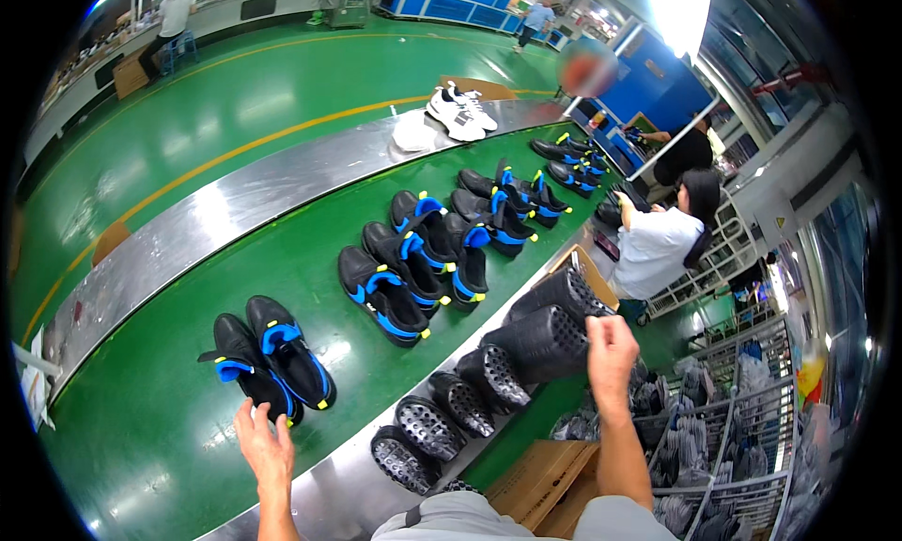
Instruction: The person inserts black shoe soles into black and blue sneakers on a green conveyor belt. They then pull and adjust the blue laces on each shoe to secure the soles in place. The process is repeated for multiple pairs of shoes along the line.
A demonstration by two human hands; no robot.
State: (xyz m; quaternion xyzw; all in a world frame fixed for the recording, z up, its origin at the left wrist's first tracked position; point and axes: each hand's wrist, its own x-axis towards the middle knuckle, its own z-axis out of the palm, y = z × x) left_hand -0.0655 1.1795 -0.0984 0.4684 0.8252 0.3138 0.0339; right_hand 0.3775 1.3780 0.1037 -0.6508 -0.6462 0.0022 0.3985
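A green conveyor belt (188, 400) runs away from me with pairs of black shoes with blue straps and yellow tabs on it. My left hand (266, 447) hovers open, fingers spread, just beside the nearest pair of black shoes (272, 358) without touching it. My right hand (611, 345) is raised with its fingers closed, at the upper edge of a row of black perforated cups (489, 376) lined up on the belt's near metal rim. Whether it grips one of them I cannot tell.
More black shoe pairs (413, 268) sit farther along the belt, and a white pair (460, 113) rests on the far metal rim. A person in a white top (658, 245) works on the right. Cardboard boxes (545, 480) and wire racks (742, 428) stand at my right.
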